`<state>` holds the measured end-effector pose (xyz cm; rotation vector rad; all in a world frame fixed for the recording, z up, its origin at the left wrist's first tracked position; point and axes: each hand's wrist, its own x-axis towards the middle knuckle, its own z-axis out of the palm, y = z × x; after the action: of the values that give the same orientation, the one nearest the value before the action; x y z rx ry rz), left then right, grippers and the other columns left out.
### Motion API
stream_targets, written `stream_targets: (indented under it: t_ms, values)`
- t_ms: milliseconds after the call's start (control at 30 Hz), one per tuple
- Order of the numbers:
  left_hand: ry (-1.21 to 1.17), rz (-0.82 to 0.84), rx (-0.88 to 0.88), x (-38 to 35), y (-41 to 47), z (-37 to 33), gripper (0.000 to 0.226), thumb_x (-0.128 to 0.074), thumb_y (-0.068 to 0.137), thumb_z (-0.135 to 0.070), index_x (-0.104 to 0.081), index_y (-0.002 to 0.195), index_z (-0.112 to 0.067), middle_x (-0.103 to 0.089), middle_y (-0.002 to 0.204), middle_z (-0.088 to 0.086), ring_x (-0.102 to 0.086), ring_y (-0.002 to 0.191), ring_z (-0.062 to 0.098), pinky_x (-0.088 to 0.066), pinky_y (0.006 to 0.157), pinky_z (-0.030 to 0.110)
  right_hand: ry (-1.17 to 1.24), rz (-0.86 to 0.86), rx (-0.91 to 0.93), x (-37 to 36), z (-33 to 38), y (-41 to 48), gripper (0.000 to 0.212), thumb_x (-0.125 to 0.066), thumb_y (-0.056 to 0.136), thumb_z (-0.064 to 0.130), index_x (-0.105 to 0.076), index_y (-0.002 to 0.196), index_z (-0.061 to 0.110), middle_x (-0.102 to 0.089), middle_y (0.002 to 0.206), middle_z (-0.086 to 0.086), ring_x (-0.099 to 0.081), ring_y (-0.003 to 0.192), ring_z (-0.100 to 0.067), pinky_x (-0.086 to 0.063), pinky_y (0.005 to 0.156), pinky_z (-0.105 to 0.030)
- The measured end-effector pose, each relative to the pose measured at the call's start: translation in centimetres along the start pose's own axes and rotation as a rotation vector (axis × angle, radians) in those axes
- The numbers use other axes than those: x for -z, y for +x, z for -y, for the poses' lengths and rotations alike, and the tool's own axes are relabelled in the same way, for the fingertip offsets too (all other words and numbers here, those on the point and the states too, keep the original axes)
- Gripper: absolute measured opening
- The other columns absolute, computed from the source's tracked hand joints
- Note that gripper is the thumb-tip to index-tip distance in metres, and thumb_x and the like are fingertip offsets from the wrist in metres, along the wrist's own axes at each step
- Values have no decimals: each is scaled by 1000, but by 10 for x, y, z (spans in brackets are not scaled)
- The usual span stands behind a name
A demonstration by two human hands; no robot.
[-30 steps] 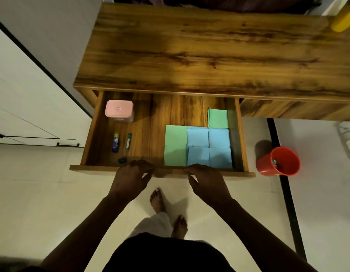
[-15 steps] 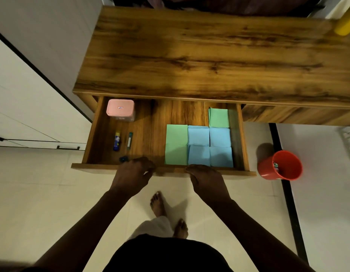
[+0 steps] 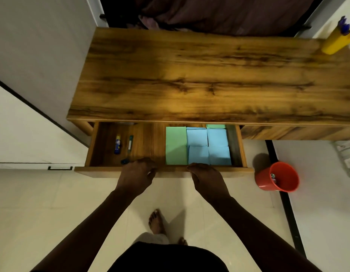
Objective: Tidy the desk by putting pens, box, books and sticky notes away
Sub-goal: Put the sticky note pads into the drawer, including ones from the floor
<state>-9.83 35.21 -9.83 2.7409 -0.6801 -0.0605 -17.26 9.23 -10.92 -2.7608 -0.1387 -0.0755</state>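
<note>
Pushing the wooden drawer [image 3: 131,172] shut is my read: my left hand [image 3: 136,176] and right hand [image 3: 207,178] rest on its front rail, each grip loosely curled against the wood, clamped on nothing. The green and blue sticky notes [image 3: 197,146] fill the drawer's right half; a blue-capped pen [image 3: 117,144] and a dark green pen [image 3: 130,141] lie left. The risk: fingertips over the rail's top, possibly inside, could get pinched under the table [image 3: 209,79] edge.

A home bedroom: wooden desk [image 3: 209,75] beside rumpled bedding [image 3: 219,14].
</note>
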Motion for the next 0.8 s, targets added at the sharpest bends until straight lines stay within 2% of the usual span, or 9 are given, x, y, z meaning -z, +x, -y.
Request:
stream_targets:
  t_ms: [200,367,600,633,700,800]
  values:
    - [72,19,-4,3,38,13,13,-74,84,-41,-76,94,-33,-76,87,-13,-72,71,12,-53,61,25,-7,-18,-30,1,-6,32,28,-67,87,8,-74,109,23,-75,107,4,-70,97,-21,-55,85,-30]
    - [78,29,-11,9,70,18,13,-75,85,-40,-76,95,-33,-77,89,-12,-73,74,14,-53,62,25,-26,-41,-51,5,-9,61,27,-70,85,5,-74,107,21,-75,104,3,-69,94,-22,-56,81,-31]
    - [100,46,19,11,102,22,16,-79,83,-35,-77,99,-32,-77,88,-5,-74,75,21,-55,63,28,-111,-27,63,0,-35,98,36,-73,82,6,-74,115,19,-74,116,0,-70,103,-24,-57,91,-36]
    - [112,25,4,11,106,22,17,-79,83,-34,-76,100,-31,-77,91,-4,-74,79,23,-56,65,29,-139,-27,100,0,-39,103,37,-72,82,5,-73,117,18,-73,118,-1,-69,107,-25,-57,93,-38]
    - [155,-66,-77,9,111,21,22,-78,84,-28,-75,107,-29,-74,110,-1,-72,99,27,-58,72,36,-212,-29,210,2,-48,110,38,-63,87,4,-71,122,16,-67,130,-4,-61,121,-28,-50,103,-44]
    - [160,-149,-142,8,116,21,40,-69,92,-24,-64,132,-23,-56,144,2,-50,136,31,-51,95,45,-250,-36,337,7,-61,120,45,-53,93,2,-60,134,19,-46,156,-5,-38,146,-30,-30,119,-50]
